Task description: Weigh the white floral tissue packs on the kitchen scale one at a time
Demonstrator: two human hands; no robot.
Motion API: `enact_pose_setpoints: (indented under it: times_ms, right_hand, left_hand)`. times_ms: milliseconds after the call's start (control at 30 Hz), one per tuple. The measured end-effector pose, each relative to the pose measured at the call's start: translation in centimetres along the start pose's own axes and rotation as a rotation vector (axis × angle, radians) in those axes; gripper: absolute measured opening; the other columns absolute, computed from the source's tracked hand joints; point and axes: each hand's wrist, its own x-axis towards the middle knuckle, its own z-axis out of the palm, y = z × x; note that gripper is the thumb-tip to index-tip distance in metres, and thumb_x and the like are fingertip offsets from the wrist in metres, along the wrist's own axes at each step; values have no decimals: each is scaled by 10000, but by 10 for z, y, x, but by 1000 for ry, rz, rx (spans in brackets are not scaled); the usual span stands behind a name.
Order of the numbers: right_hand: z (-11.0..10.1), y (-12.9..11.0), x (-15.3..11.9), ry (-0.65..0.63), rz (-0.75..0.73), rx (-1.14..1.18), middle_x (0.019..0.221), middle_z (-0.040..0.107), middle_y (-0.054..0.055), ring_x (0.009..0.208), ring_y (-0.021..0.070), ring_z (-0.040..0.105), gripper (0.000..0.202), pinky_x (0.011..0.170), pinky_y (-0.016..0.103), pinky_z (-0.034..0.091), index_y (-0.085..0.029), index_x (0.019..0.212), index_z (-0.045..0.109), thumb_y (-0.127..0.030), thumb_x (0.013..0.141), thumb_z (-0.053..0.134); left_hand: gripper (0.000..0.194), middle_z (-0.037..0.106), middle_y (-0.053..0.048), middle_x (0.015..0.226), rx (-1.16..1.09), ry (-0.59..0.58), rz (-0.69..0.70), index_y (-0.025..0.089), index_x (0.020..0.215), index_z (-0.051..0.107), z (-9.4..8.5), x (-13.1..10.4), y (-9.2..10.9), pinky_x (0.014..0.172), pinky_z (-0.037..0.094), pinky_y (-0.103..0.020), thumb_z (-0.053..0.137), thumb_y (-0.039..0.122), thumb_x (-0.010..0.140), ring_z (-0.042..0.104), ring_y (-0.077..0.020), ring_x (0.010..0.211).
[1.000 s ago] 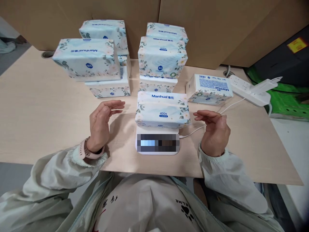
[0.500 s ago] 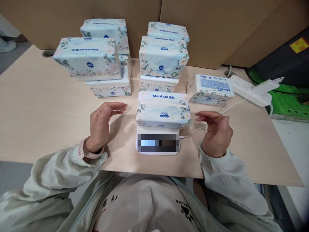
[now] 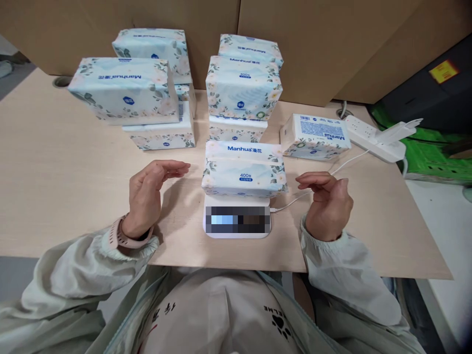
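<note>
A tissue pack with a floral print lies on a white scale near the table's front edge. The scale's display is blurred into blocks. To the left of the pack, my left hand is held with fingers stretched and touches nothing; a pink band circles its wrist. On the other side, my right hand stays apart from the pack, fingers extended and slightly curved, holding nothing. Both palms face inward toward the pack.
Stacked tissue packs stand behind at the left and centre. A single pack lies at the right, beside a white power strip. A white cable runs from the scale. Cardboard borders the table's back.
The view has shifted slightly, so most things appear a little further left. Both hands keep nearly the same pose beside the tissue pack, which remains on the scale.
</note>
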Motion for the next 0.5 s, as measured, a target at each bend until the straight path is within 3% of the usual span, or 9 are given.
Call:
enact_pose_setpoints:
  times_ms: [133,300,500]
  right_hand:
    - [1,-2,0,14,-21,-11,755,709,88,789,251,678,659,688,415,483,-223,685,752,-688,1058,470]
    - [1,0,1,81,-54,-10,675,654,49,626,212,580,605,616,395,423,-259,694,758,-636,1072,472]
    - [2,0,2,130,-85,-25,583,577,43,579,218,527,611,558,381,352,-267,629,723,-595,1078,471]
  left_hand:
    - [351,855,-72,983,2,-3,-3,255,954,887,0,0,1,907,667,-401,712,554,1008,801,-257,936]
    - [380,843,-89,980,18,-4,-6,231,937,874,0,0,1,921,667,-399,720,571,1004,798,-254,923]
    - [350,848,-68,971,29,-13,-15,255,934,878,-1,0,2,908,666,-406,733,567,997,794,-253,918]
